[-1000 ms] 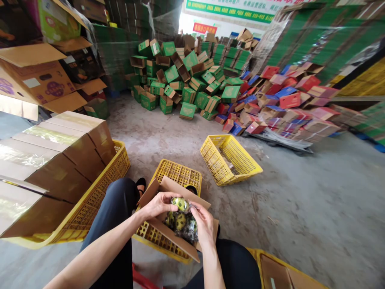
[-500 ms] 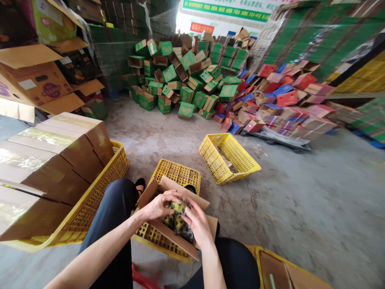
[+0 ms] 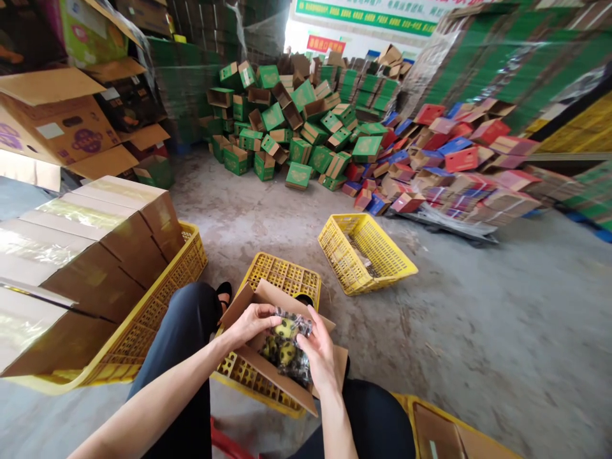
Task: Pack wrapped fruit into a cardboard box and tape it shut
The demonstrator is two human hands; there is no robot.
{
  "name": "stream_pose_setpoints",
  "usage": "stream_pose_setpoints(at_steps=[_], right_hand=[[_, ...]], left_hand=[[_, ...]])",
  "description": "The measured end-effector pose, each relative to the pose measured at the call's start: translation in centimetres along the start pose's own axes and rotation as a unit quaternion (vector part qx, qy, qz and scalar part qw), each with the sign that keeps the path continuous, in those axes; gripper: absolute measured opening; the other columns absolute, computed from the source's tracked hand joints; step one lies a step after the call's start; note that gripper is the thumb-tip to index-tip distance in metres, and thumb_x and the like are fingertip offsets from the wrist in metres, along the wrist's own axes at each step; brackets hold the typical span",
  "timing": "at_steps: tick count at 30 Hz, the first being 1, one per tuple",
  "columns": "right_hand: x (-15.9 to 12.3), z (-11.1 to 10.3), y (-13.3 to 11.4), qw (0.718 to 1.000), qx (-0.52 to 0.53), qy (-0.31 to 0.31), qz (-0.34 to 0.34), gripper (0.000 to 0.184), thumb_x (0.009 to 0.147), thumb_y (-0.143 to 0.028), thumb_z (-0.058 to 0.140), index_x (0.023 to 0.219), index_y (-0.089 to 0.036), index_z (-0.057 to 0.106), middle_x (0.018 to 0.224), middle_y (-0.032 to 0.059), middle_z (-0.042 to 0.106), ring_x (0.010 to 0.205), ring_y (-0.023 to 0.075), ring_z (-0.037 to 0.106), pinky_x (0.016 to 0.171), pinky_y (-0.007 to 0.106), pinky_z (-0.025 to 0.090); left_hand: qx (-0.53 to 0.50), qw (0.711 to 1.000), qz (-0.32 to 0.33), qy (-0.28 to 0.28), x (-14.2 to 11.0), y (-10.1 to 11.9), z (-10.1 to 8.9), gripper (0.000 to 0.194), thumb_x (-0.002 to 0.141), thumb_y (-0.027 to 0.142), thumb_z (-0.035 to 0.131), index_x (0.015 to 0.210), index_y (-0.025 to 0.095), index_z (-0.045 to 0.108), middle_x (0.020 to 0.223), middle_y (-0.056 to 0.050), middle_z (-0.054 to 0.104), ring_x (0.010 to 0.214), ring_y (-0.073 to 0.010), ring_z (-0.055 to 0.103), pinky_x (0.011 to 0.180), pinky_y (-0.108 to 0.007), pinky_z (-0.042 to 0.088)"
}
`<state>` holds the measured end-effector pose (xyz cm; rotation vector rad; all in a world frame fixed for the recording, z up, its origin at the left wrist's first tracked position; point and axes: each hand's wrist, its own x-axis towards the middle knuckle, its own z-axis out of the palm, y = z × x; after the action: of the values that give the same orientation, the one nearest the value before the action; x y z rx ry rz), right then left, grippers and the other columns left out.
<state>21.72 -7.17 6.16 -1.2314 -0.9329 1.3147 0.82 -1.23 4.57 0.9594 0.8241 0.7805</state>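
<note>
My left hand (image 3: 252,324) pinches the left side of a yellow-green, round, fruit-like item in a clear wrapper with dark spots (image 3: 287,328). Thumb and fingers of my right hand (image 3: 319,349) close on the wrapper's right side. Both hands are over an open cardboard box (image 3: 277,377) between my knees, its flaps spread outward. Inside lie several similar wrapped yellow-green items (image 3: 287,354), partly covered by my hands. Beneath the box is a yellow plastic crate (image 3: 282,271), apparently upside down.
At left, a yellow crate (image 3: 189,255) holds several taped cartons (image 3: 115,233). Another yellow crate (image 3: 366,252) with a few scraps inside stands ahead on the concrete floor. Piles of green boxes (image 3: 299,175) and red and blue boxes (image 3: 461,159) lie beyond. A crate with cardboard (image 3: 440,427) is at lower right.
The fingers of both hands have drawn apart slightly to the wrapper's sides, so more of the wrapped item shows. The whole view has shifted a little.
</note>
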Motion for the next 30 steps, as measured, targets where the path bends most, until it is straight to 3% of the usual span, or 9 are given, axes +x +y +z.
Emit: stream_pose_setpoints(at_steps=[5,10,16,30], right_hand=[[-0.4,0.9,-1.2,1.0,-0.001,-0.011,0.014,0.067,0.084,-0.042,0.08,0.146,-0.033,0.057,0.144,0.008,0.064,0.139,0.0303,0.055,0.114,0.048,0.046],[0.1,0.2,-0.1,0.997,-0.055,0.013,0.044,0.045,0.08,-0.055,0.081,0.115,-0.027,0.078,0.123,0.008,0.076,0.118,0.0328,0.07,0.098,0.043,0.057],[0.6,-0.6,1.5,0.997,-0.023,0.052,0.053,0.043,0.077,-0.056,0.083,0.108,-0.026,0.08,0.115,0.0075,0.079,0.104,0.0313,0.074,0.089,0.04,0.06],[0.6,-0.1,1.0,0.995,0.009,0.071,0.064,0.047,0.069,-0.056,0.087,0.103,-0.024,0.082,0.106,0.0093,0.08,0.092,0.0298,0.075,0.077,0.037,0.06]], left_hand=[[0.009,0.998,0.035,0.049,0.3,-0.2,-0.2,0.044,0.068,0.052,0.091,0.086,0.014,0.078,0.079,-0.004,0.071,0.067,-0.0143,0.06,0.063,-0.022,0.049],[0.007,0.999,0.021,0.034,0.2,-0.2,-0.1,0.047,0.073,0.058,0.085,0.084,0.013,0.08,0.079,-0.006,0.073,0.068,-0.0155,0.062,0.065,-0.023,0.048],[-0.029,0.999,0.0,0.017,0.0,0.4,0.4,0.053,0.075,0.064,0.081,0.091,0.013,0.082,0.085,-0.009,0.076,0.075,-0.019,0.068,0.073,-0.028,0.054],[-0.031,0.999,0.011,0.003,0.3,0.1,0.3,0.055,0.075,0.066,0.081,0.078,0.012,0.075,0.075,-0.006,0.069,0.066,-0.0141,0.06,0.067,-0.024,0.047]])
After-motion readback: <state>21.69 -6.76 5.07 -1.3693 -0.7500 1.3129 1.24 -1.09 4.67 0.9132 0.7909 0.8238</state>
